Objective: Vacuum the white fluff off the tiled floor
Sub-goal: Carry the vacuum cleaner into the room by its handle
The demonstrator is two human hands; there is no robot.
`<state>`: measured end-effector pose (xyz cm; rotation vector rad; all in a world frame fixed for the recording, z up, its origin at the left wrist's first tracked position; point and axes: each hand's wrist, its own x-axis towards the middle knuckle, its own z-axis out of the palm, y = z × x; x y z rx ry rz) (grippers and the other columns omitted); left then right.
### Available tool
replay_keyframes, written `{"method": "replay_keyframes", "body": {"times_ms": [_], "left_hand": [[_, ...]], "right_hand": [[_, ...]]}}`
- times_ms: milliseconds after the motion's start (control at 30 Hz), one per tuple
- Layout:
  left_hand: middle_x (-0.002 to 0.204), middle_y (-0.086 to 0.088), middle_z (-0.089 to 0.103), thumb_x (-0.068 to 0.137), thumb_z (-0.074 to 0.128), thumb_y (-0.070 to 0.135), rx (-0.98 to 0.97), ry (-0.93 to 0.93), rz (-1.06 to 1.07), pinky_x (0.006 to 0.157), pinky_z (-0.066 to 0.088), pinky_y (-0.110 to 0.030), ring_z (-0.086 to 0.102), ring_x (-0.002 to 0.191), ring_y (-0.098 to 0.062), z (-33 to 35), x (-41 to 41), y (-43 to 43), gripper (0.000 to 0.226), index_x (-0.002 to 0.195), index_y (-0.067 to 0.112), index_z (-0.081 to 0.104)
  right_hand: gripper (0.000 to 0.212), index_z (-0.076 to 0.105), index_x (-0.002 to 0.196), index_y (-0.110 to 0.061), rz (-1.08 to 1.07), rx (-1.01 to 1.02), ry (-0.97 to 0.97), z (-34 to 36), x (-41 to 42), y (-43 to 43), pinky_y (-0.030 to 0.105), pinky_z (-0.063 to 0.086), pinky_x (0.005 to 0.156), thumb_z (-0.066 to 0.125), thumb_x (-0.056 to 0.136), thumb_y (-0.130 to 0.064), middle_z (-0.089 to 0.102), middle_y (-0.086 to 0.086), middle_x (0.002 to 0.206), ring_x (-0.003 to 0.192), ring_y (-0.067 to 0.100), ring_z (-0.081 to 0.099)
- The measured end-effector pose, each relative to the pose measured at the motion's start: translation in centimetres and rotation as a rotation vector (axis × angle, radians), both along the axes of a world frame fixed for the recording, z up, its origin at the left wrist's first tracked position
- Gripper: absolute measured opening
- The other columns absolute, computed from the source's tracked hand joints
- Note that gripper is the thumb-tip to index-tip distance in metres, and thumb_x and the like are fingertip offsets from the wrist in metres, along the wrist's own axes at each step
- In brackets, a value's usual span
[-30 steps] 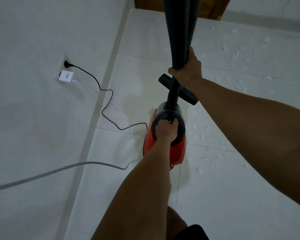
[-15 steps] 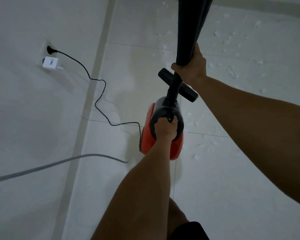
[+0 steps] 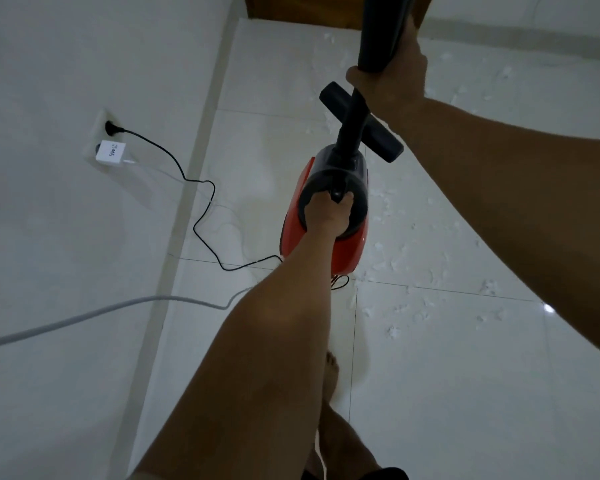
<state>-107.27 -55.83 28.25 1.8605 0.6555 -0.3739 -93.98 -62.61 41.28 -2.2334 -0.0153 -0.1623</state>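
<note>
Both grips are closed: left grip (image 3: pixel 328 213) wraps the handle (image 3: pixel 338 192) of the red vacuum (image 3: pixel 347 252), likely to bear its weight, while right grip (image 3: pixel 397 79) clasps the black tube (image 3: pixel 381 29), likely to steer suction. White fluff (image 3: pixel 395 263) lies in small torn flecks scattered over the floor (image 3: pixel 465 393) toward its far and right edges, thickest just right of the vacuum.

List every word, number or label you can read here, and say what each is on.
"JT 065": written sideways on the white adapter plugged into the wall socket. It is blurred, so the first characters are uncertain.
Red and black vacuum: no brand or label can be read.
Nothing else carries text.
</note>
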Motion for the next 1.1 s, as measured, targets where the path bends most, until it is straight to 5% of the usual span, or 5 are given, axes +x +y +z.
{"method": "replay_keyframes", "body": {"times_ms": [100,300,567,833,1100], "left_hand": [[0.102,-0.015,0.075,0.102,0.060,0.043,0.002,-0.024,0.014,0.099,0.058,-0.047,0.075,0.097,-0.033,0.6,1.1,0.5,0.038,0.114,0.007,0.065],[0.101,-0.010,0.071,0.104,0.059,0.039,-0.008,0.039,0.037,0.103,0.054,-0.041,0.070,0.104,-0.031,0.1,-0.3,0.2,0.037,0.117,0.005,0.068],[0.098,-0.011,0.071,0.103,0.060,0.042,-0.086,0.204,0.069,0.100,0.056,-0.042,0.070,0.101,-0.031,-8.5,-7.0,0.0,0.044,0.121,0.002,0.065],[0.072,-0.003,0.063,0.104,0.058,0.042,-0.054,0.297,0.041,0.072,0.051,-0.032,0.059,0.065,-0.019,-19.2,-12.2,1.2,0.032,0.089,0.013,0.060],[0.069,-0.003,0.062,0.102,0.061,0.040,-0.052,0.319,0.068,0.072,0.050,-0.035,0.060,0.067,-0.023,-28.7,-14.9,3.2,0.032,0.089,0.012,0.063]], "right_hand": [[0.074,0.044,0.139,-0.013,0.011,0.005,-0.039,1.2,0.9,0.5,0.028,0.056,0.093,0.078,0.075,-0.026,0.064,-0.001,0.117,0.104,0.014,0.063],[0.078,0.041,0.143,-0.018,0.051,0.013,0.059,-0.4,0.0,1.5,0.015,0.050,0.086,0.078,0.074,-0.022,0.063,-0.003,0.115,0.094,0.008,0.056],[0.068,0.046,0.133,-0.021,0.046,0.026,0.239,-10.3,-5.0,2.0,0.018,0.050,0.075,0.077,0.073,-0.020,0.060,-0.008,0.097,0.085,0.013,0.060],[0.069,0.046,0.134,-0.023,0.036,0.044,0.336,-21.9,-8.8,2.6,0.022,0.054,0.077,0.078,0.073,-0.020,0.063,-0.005,0.099,0.085,0.016,0.061],[0.067,0.047,0.130,-0.022,0.059,0.101,0.373,-31.8,-11.0,4.0,0.023,0.054,0.077,0.079,0.071,-0.018,0.063,-0.006,0.094,0.086,0.016,0.063]]}}
